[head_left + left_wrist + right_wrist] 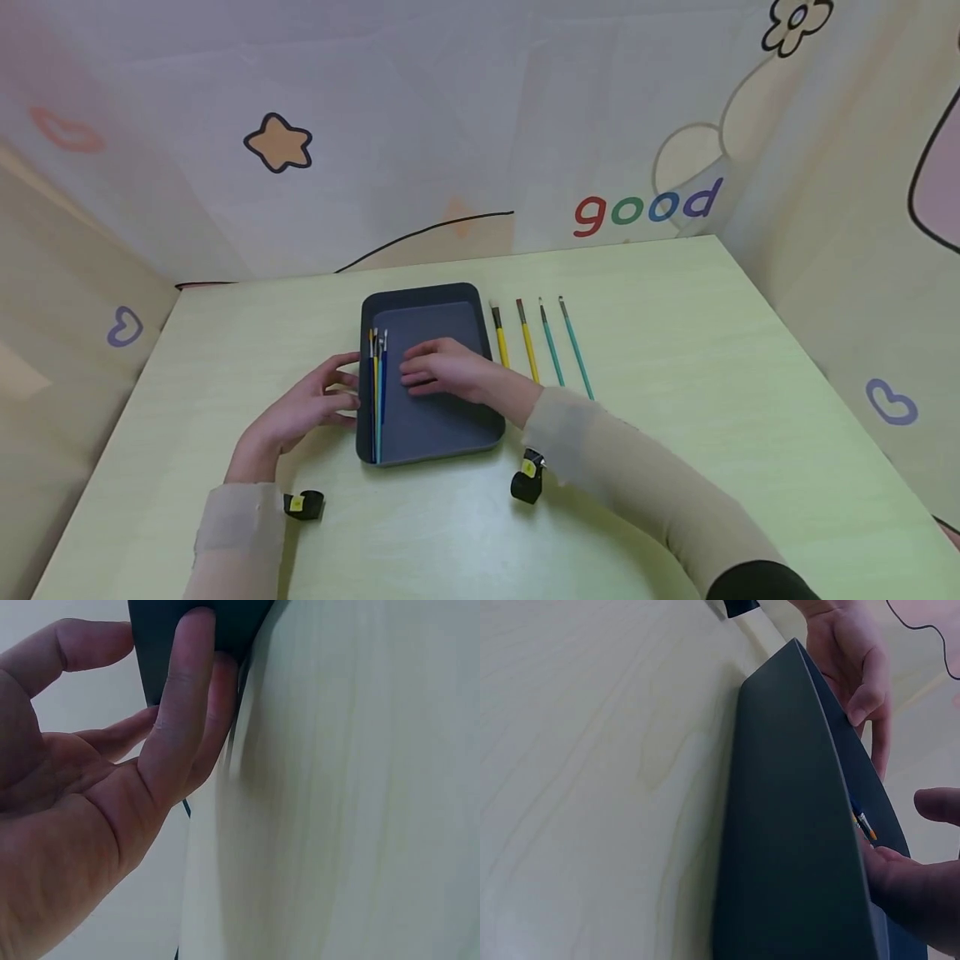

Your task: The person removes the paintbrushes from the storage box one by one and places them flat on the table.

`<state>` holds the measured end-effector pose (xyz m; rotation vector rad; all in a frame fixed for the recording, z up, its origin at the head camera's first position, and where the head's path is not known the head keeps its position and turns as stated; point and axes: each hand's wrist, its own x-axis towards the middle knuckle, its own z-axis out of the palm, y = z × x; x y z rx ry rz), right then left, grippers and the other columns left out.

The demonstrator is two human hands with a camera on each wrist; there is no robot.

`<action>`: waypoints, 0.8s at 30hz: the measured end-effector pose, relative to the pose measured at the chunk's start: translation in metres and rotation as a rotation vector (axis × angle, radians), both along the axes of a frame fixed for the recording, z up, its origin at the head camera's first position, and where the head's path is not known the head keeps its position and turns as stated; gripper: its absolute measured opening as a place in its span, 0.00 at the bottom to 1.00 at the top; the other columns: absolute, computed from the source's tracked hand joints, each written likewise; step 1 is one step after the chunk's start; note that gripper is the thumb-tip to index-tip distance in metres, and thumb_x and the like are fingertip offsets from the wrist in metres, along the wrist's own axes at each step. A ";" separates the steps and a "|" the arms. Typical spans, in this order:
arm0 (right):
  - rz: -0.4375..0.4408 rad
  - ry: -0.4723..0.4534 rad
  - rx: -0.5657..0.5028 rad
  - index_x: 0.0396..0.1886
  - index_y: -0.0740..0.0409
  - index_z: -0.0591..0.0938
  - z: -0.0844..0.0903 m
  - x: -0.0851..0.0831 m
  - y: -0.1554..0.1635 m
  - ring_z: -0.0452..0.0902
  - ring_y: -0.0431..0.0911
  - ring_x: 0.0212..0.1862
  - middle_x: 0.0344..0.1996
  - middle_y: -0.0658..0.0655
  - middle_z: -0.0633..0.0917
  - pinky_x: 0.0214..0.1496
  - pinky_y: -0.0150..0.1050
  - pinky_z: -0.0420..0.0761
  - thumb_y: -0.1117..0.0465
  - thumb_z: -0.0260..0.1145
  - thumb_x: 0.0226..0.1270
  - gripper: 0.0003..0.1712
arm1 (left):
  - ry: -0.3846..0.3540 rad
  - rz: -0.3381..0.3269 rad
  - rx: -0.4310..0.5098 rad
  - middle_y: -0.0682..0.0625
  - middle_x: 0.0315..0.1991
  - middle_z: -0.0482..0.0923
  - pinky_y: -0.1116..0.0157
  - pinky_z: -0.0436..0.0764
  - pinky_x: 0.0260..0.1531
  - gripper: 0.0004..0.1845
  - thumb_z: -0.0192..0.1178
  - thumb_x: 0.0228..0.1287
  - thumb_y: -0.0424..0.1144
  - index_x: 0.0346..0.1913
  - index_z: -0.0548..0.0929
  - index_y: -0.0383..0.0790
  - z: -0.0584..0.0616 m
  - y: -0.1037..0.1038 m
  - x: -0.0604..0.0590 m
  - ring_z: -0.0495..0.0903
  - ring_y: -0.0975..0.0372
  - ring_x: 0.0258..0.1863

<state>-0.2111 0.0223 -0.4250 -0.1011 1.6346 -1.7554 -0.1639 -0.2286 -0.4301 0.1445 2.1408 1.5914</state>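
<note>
Touching the left wall of a dark-grey, round-cornered tray on a pale wood-grained table with the spread-fingered left hand; poising the loose-fingered right hand inside, right of slender blue, yellow and teal paintbrushes.

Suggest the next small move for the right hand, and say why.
Probably lift the right hand from over the tray toward the closest yellow brush outside: brushes already line the tray's left side, four lie on its right, and that hand appears to hold none.
</note>
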 end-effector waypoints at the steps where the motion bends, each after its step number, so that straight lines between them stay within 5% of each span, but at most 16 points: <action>1: -0.003 -0.008 -0.002 0.69 0.73 0.69 0.000 0.000 -0.001 0.78 0.59 0.63 0.62 0.70 0.78 0.63 0.49 0.80 0.66 0.59 0.78 0.25 | -0.002 -0.001 0.000 0.31 0.62 0.64 0.51 0.85 0.52 0.40 0.56 0.71 0.30 0.81 0.50 0.38 0.000 0.000 0.000 0.76 0.46 0.52; 15: -0.042 -0.076 -0.083 0.65 0.76 0.75 -0.003 0.002 -0.024 0.77 0.60 0.64 0.60 0.71 0.80 0.66 0.54 0.77 0.64 0.58 0.79 0.22 | 0.013 -0.017 0.024 0.30 0.60 0.65 0.53 0.86 0.49 0.40 0.57 0.71 0.29 0.81 0.51 0.37 -0.001 -0.002 -0.001 0.77 0.48 0.50; 24: -0.091 -0.038 -0.079 0.63 0.77 0.76 -0.011 0.005 -0.037 0.82 0.56 0.57 0.52 0.67 0.85 0.59 0.49 0.82 0.70 0.60 0.76 0.20 | 0.013 -0.021 0.013 0.31 0.61 0.65 0.53 0.85 0.50 0.39 0.57 0.72 0.30 0.81 0.52 0.39 0.000 -0.001 -0.001 0.77 0.48 0.51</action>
